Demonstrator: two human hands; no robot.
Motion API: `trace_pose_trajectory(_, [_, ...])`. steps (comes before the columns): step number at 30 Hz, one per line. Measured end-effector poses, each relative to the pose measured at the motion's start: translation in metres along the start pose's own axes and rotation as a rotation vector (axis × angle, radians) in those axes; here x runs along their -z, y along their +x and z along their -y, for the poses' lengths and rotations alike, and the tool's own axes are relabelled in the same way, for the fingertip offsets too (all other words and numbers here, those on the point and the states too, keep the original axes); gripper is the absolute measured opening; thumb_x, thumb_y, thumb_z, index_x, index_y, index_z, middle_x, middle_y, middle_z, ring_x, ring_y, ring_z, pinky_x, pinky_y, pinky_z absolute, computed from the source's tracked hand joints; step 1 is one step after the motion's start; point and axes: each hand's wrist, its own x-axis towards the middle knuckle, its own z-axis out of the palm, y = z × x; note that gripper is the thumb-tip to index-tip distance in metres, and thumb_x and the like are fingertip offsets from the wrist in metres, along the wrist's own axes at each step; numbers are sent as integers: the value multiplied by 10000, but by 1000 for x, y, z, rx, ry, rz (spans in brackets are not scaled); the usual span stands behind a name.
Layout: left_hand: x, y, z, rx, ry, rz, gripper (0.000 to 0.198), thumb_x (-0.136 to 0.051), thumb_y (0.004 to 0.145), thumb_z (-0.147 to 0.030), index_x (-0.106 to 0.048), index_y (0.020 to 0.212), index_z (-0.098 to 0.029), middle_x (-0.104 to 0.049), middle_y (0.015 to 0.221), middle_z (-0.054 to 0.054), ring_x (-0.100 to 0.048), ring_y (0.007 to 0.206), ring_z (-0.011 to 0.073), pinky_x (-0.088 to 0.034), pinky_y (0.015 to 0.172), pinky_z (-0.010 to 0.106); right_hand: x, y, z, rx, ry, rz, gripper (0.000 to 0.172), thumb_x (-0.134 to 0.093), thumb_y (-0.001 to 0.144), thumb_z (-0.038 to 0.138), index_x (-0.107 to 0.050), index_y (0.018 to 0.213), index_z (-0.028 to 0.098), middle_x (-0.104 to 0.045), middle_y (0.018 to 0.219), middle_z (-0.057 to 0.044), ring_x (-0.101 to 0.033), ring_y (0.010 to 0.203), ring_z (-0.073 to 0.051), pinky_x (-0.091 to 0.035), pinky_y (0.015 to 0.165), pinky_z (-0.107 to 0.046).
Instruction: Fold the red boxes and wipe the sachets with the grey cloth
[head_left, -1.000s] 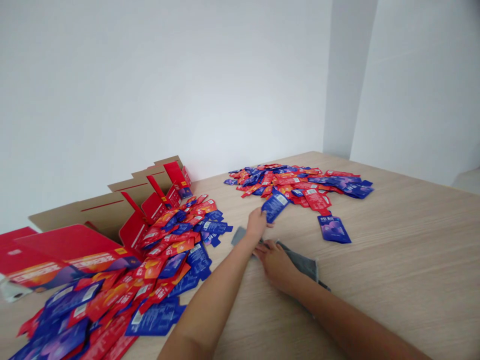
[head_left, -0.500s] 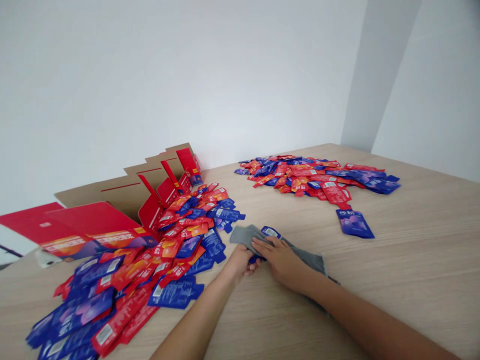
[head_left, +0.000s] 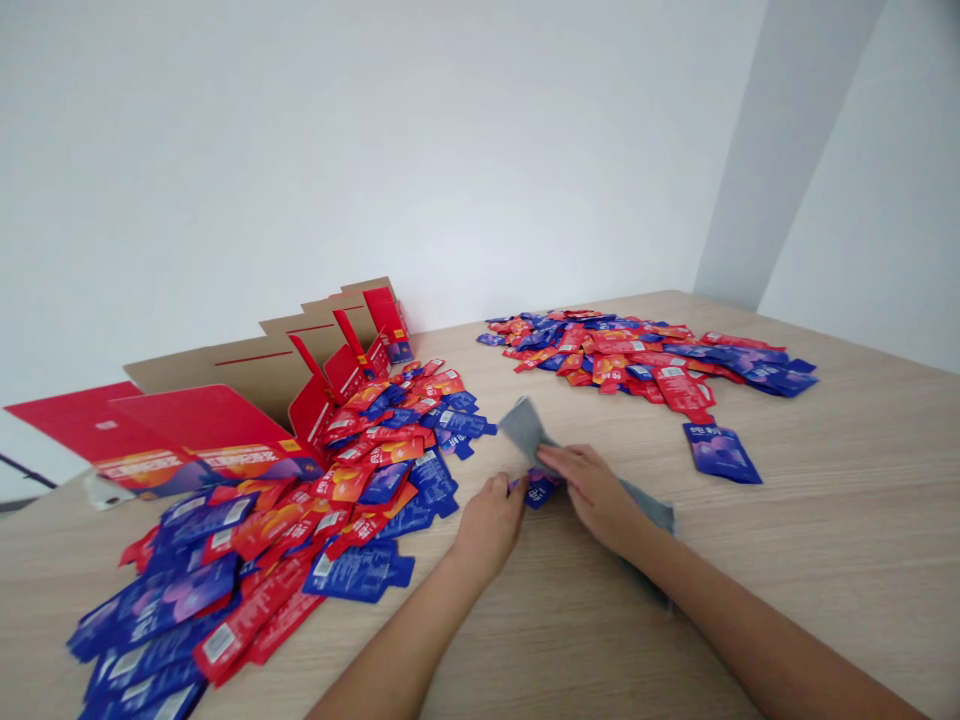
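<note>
Between my hands is a blue pouch (head_left: 541,490), partly covered by my fingers and a grey cloth. My left hand (head_left: 491,520) pinches the pouch at its left edge. My right hand (head_left: 589,492) is closed on the grey cloth (head_left: 523,425), one corner of which sticks up past the fingers. The rest of the cloth trails under my right wrist onto the table. Left of my hands lies a heap of red and blue pouches (head_left: 349,480), the closest ones a little apart from my left hand.
Open red cardboard boxes (head_left: 217,425) stand in a row behind the left heap. A second pouch heap (head_left: 600,350) lies at the back of the wooden table (head_left: 825,520). One blue pouch (head_left: 720,452) lies in front of it. A white wall (head_left: 450,150) rises behind.
The cloth has been lifted and turned, its corner now upright, exposing more of the blue pouch. My left hand has turned knuckles-up on the pouch edge. The view has shifted slightly.
</note>
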Motion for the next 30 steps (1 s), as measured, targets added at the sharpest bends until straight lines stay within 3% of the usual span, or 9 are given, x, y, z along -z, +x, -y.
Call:
trace_pose_trajectory(5, [-10, 3, 5, -48, -200, -87, 317, -405, 837, -68, -572, 1092, -155, -614, 971, 94, -586, 908, 189, -466, 815, 300, -9, 0, -1, -59, -211, 221, 608, -360, 728, 26, -516, 1288, 208, -481, 1360, -9, -400, 1184, -279, -356, 935, -454])
trace_pose_trajectory(8, [-5, 9, 21, 133, -632, -224, 224, -413, 871, -211, -617, 796, -157, -623, 713, 45, -592, 669, 157, -480, 656, 268, 1, 4, -23, -209, -324, 206, 586, -357, 748, 19, -522, 1282, 193, -477, 1364, -21, -412, 1162, -288, -368, 901, -440])
trace_pose_trajectory(12, [29, 27, 58, 456, -1428, -464, 328, -526, 817, -384, -476, 571, -172, -471, 434, -50, -414, 350, 77, -365, 391, 192, 8, 4, -27, -223, -332, 193, 538, -364, 775, 40, -534, 1267, 175, -493, 1349, -44, -423, 1145, -296, -365, 896, -447])
trace_pose_trajectory(14, [51, 40, 70, 519, -1697, -659, 265, -590, 785, -358, -496, 638, -158, -545, 514, -35, -476, 401, 63, -416, 437, 172, 6, 3, -18, -206, -324, 199, 526, -369, 787, 55, -524, 1275, 171, -488, 1354, -53, -415, 1154, -300, -359, 902, -459])
trace_pose_trajectory(16, [64, 55, 66, 550, -1785, -661, 229, -585, 796, -339, -525, 701, -140, -604, 609, 7, -542, 475, 70, -475, 511, 186, 3, 3, -6, -164, -295, 217, 523, -381, 789, 62, -520, 1280, 179, -487, 1354, -53, -417, 1153, -291, -358, 910, -450])
trace_pose_trajectory(19, [62, 83, 23, 444, -1640, -341, 205, -553, 814, -293, -561, 914, -114, -646, 768, 59, -592, 554, 102, -504, 558, 232, -2, 4, 10, -63, -217, 256, 504, -404, 795, 74, -526, 1273, 178, -494, 1347, -61, -432, 1144, -289, -364, 916, -435])
trace_pose_trajectory(23, [37, 119, -81, 47, -1043, 38, 458, -524, 818, -276, -456, 1238, -107, -626, 1061, 163, -639, 813, 199, -509, 704, 319, -11, 3, 14, -32, -189, 307, 449, -411, 843, 120, -522, 1275, 171, -508, 1330, -80, -402, 1207, -282, -301, 1002, -436])
trace_pose_trajectory(27, [18, 143, -175, -240, -897, 81, 543, -730, 649, -270, -561, 1157, -180, -556, 1236, 163, -527, 1118, 306, -400, 958, 401, -17, 6, -1, -15, -161, 386, 438, -469, 875, 274, -479, 1313, 259, -446, 1390, -8, -367, 1250, -275, -302, 1024, -420])
trace_pose_trajectory(30, [5, 154, -214, -366, -613, 41, 588, -760, 624, -290, -554, 1171, -230, -493, 1316, 142, -433, 1218, 363, -351, 987, 507, -20, 11, -13, -10, -128, 430, 432, -499, 867, 371, -493, 1294, 308, -447, 1387, 22, -399, 1222, -298, -383, 953, -424])
